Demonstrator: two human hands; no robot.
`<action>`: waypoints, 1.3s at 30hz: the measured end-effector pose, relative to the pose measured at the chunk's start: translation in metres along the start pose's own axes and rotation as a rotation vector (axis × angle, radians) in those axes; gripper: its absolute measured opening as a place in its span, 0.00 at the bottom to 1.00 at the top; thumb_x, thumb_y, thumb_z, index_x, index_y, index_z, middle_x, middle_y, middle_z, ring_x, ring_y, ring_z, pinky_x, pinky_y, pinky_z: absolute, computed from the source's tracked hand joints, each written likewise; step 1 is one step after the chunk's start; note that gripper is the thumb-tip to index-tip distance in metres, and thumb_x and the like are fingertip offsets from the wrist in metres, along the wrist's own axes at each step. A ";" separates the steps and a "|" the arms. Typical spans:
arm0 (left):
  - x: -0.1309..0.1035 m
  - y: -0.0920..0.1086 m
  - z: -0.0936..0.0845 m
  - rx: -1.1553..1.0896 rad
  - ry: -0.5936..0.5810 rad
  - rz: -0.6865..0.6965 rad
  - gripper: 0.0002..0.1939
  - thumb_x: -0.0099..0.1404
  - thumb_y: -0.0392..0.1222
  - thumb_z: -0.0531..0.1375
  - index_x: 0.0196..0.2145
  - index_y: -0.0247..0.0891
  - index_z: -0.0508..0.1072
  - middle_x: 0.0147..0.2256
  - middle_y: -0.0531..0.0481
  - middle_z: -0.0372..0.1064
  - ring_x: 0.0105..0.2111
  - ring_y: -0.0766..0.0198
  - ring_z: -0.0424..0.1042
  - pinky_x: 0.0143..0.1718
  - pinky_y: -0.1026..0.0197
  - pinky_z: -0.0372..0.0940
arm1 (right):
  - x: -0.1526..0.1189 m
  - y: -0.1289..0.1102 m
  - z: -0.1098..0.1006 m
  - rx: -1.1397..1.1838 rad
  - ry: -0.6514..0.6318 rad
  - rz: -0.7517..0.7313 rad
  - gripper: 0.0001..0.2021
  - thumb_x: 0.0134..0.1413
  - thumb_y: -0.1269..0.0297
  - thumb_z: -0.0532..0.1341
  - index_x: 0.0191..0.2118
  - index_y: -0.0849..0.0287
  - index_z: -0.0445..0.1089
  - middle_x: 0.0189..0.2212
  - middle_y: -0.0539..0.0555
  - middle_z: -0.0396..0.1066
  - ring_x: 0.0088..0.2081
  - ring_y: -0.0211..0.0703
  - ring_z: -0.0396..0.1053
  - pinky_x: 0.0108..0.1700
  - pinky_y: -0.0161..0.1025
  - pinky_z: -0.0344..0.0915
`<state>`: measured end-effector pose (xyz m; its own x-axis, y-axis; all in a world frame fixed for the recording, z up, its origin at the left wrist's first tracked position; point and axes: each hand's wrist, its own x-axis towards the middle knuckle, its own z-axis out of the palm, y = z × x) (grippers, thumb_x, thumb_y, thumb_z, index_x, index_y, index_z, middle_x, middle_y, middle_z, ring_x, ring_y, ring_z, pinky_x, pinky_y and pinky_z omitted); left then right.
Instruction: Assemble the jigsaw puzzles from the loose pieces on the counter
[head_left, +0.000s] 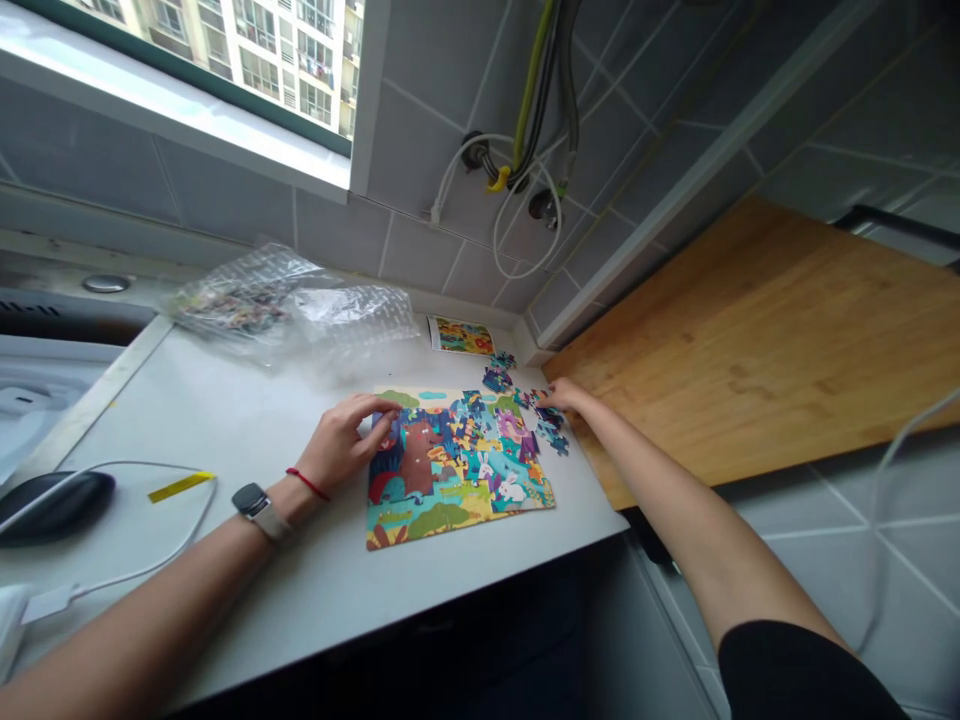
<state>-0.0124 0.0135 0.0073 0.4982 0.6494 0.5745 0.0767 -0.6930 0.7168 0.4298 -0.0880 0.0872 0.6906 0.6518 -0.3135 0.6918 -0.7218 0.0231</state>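
A colourful jigsaw puzzle [450,480] with animals lies flat on the white counter, its lower part joined up. My left hand [346,440] is at its upper left corner, thumb and index finger closed together on a small piece at the edge. My right hand [562,394] reaches to the loose puzzle pieces [551,432] right of the puzzle; its fingertips are down among them, and what they hold, if anything, is too small to tell. More loose pieces [498,378] lie above the puzzle's upper right.
Behind the puzzle lie a small picture card [463,336] and a clear plastic bag [262,305]. A wooden board [750,350] stands at the right. A black mouse-shaped object [60,505] and white cable [202,520] are at the left, near a yellow strip [178,487].
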 end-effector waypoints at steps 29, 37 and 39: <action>-0.002 0.001 0.001 0.054 -0.124 0.075 0.09 0.75 0.41 0.59 0.41 0.40 0.81 0.40 0.46 0.80 0.42 0.55 0.74 0.47 0.50 0.71 | -0.148 -0.119 0.058 0.435 -0.051 -0.921 0.12 0.64 0.72 0.63 0.50 0.57 0.79 0.47 0.57 0.81 0.48 0.47 0.78 0.51 0.43 0.73; -0.004 0.004 0.003 0.038 -0.172 0.120 0.08 0.74 0.38 0.59 0.43 0.40 0.80 0.41 0.45 0.80 0.43 0.54 0.74 0.48 0.47 0.71 | -0.204 -0.099 0.079 0.095 0.116 -0.764 0.23 0.52 0.52 0.77 0.51 0.56 0.76 0.46 0.59 0.75 0.50 0.58 0.74 0.50 0.51 0.73; -0.005 0.004 0.002 0.037 -0.192 0.121 0.08 0.74 0.38 0.59 0.43 0.40 0.80 0.42 0.45 0.80 0.43 0.53 0.74 0.48 0.47 0.71 | -0.209 -0.098 0.086 0.121 0.143 -0.794 0.23 0.53 0.54 0.77 0.53 0.55 0.76 0.47 0.59 0.74 0.51 0.59 0.74 0.52 0.52 0.73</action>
<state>-0.0123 0.0067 0.0070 0.6604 0.4923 0.5670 0.0363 -0.7752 0.6307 0.1995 -0.1730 0.0682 0.0302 0.9971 -0.0694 0.9644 -0.0473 -0.2602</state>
